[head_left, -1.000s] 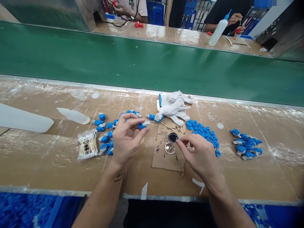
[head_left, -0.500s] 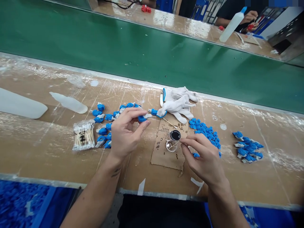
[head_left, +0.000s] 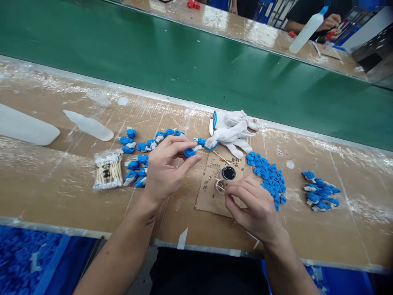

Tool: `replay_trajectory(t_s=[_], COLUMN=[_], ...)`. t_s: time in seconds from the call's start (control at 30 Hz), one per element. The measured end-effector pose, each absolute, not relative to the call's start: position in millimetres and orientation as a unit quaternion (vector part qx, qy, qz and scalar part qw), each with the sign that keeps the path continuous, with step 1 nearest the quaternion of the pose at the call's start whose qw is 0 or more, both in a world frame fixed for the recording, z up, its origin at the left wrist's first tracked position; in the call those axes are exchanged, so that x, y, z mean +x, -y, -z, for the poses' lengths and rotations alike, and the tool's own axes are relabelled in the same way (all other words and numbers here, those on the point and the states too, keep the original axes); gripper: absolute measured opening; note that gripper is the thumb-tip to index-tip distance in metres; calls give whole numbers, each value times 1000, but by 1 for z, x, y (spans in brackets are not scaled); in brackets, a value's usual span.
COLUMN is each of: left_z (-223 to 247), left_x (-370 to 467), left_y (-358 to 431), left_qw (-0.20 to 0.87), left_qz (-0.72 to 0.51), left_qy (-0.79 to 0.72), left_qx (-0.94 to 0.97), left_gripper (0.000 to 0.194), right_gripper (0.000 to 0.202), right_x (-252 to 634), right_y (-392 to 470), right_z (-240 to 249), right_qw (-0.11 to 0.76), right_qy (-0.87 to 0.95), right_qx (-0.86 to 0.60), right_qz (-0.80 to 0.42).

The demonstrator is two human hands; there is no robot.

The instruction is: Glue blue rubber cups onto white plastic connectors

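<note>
My left hand (head_left: 167,168) pinches a small blue plastic piece with a pale grey end (head_left: 189,152) between thumb and fingertips. My right hand (head_left: 253,205) is closed on a thin cotton swab (head_left: 221,187) whose lower end is inside a small clear cup (head_left: 219,191); the fingers partly cover both. Just behind that cup stands a second one filled with dark liquid (head_left: 229,173). Both cups rest on a stained cardboard sheet (head_left: 204,200). Another cotton swab (head_left: 221,157) lies at the sheet's far edge.
Blue pieces with grey ends (head_left: 133,164) lie left, with more (head_left: 322,192) far right. A blue parts pile (head_left: 268,176) sits beside the cardboard. White gloves (head_left: 231,133), a swab packet (head_left: 108,170) and translucent bottles (head_left: 89,125) share the table. Beyond the green belt (head_left: 184,65), a person's hands (head_left: 333,26) hold something red.
My right hand has moved left and slightly down, closer to the clear cup with the swab. The left hand still holds the blue piece, now slightly further right in view.
</note>
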State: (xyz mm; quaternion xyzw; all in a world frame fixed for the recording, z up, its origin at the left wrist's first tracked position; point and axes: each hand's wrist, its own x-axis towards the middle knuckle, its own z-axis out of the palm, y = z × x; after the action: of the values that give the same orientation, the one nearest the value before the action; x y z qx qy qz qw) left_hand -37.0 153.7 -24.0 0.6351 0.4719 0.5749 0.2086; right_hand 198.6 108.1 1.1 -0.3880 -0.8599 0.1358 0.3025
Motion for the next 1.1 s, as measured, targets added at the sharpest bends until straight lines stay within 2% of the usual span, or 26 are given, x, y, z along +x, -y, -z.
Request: replay_trajectory(t_s=[0.23, 0.33, 0.5, 0.73, 0.9, 1.1], left_z=[23, 22, 22, 21, 19, 19], left_x=[-36, -35, -30, -28, -28, -18], left_y=[-153, -151, -147, -147, -146, -141], left_qw=[325, 341, 403, 420, 434, 461], left_qz=[-545, -515, -501, -515, -500, -482], left_qy=[-425, -401, -408, -393, -402, -399], left_qx=[645, 677, 648, 635, 633, 630], left_gripper=[24, 22, 40, 23, 24, 27], right_gripper=[18, 18, 18, 18, 18, 18], right_x=[200, 202, 212, 227, 228, 230], right_y=[-110, -113, -112, -113, -115, -114], right_z=[2, 2, 0, -4, -3, -1], right_qw=[313, 308, 302, 270, 292, 282], right_qy=[849, 853, 843, 856, 857, 868], right_qx=[-401, -386, -404, -410, -400, -360], right_qz=[-140, -168, -189, -160, -146, -195])
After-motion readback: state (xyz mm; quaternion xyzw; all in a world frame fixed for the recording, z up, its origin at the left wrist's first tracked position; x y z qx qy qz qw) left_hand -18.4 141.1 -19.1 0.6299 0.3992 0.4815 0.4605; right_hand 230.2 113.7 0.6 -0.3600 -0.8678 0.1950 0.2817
